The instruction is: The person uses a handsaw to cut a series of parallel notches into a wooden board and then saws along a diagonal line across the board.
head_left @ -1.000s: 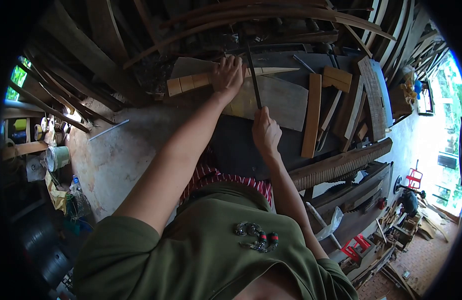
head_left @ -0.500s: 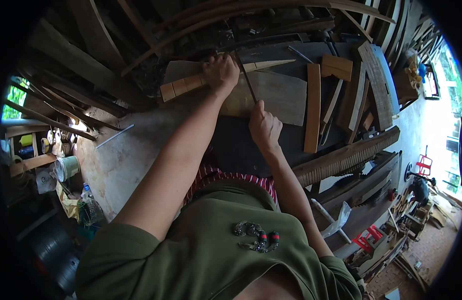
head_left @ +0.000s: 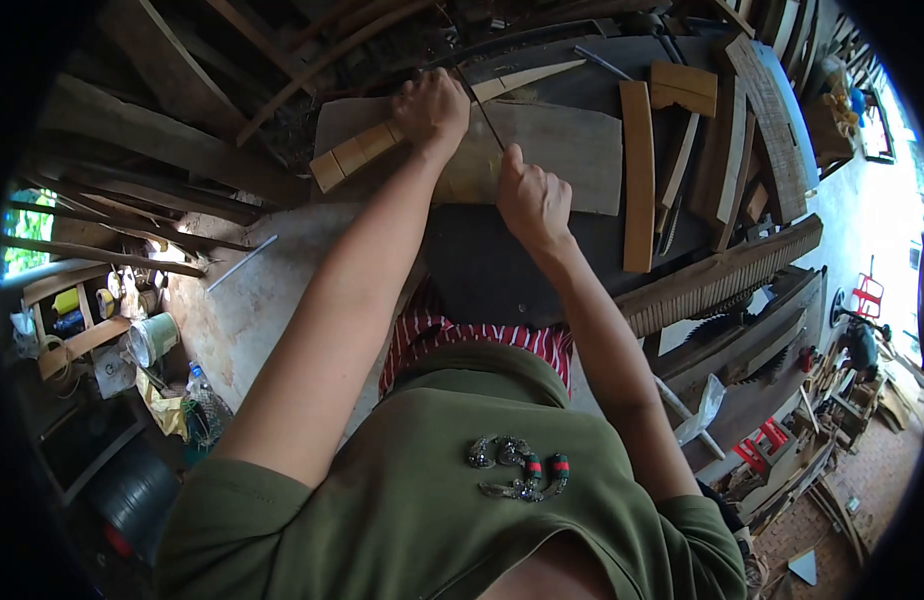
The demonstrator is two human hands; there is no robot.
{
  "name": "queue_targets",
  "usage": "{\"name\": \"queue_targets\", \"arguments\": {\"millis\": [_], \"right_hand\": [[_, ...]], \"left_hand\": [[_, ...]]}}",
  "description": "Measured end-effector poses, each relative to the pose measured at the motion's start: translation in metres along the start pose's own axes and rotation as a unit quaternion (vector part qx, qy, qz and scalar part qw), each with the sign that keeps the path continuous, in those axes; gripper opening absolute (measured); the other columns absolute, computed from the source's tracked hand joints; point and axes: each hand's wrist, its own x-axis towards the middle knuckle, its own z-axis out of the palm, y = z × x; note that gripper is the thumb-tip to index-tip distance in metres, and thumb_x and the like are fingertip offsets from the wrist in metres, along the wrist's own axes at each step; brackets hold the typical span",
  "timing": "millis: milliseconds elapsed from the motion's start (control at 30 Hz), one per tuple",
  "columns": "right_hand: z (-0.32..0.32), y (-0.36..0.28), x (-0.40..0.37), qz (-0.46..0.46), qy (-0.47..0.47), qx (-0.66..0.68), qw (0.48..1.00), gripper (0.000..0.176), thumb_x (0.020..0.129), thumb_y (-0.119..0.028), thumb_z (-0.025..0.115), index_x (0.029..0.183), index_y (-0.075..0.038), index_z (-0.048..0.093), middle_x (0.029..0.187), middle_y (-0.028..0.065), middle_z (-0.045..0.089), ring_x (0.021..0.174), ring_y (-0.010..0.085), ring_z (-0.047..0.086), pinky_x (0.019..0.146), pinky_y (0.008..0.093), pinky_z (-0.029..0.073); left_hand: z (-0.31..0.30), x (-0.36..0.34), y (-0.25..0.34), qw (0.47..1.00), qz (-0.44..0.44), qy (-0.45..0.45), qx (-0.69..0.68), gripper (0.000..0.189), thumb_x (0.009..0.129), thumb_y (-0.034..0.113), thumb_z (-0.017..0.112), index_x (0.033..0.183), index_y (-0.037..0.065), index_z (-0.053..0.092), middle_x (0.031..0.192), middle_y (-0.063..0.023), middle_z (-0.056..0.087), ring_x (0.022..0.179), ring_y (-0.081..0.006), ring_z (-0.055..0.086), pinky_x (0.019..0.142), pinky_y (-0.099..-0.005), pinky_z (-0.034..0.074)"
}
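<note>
My left hand is closed over a long tapered wooden piece, gripping it near its middle. The piece has crosswise lines on its wide left part and narrows to a point on the right. In my right hand is the near end of a long thin dark metal tool; my fist hides its handle. The tool slants away from me across the wood, just right of my left hand. Under the wood lies a flat grey-brown board on a dark worktop.
Right of the board lie a wooden strip, a notched wooden block and several more lengths of wood. A slatted wooden piece runs along the right side. Leaning planks crowd the left, with a bucket below.
My right hand has pushed forward with the tool, closer to my left hand. The left hand keeps its hold on the wood. The whole view has shifted slightly upward.
</note>
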Motion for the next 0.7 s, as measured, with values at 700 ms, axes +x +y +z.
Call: {"name": "queue_targets", "arguments": {"millis": [700], "right_hand": [[0.004, -0.002, 0.035, 0.010, -0.044, 0.044, 0.998, 0.007, 0.086, -0.010, 0.049, 0.092, -0.006, 0.049, 0.068, 0.0205, 0.066, 0.063, 0.0385, 0.068, 0.057, 0.0504, 0.053]], "left_hand": [[-0.002, 0.002, 0.001, 0.999, 0.025, 0.022, -0.015, 0.024, 0.093, 0.029, 0.050, 0.090, 0.011, 0.066, 0.097, -0.0058, 0.069, 0.093, -0.0275, 0.065, 0.080, -0.0450, 0.051]]}}
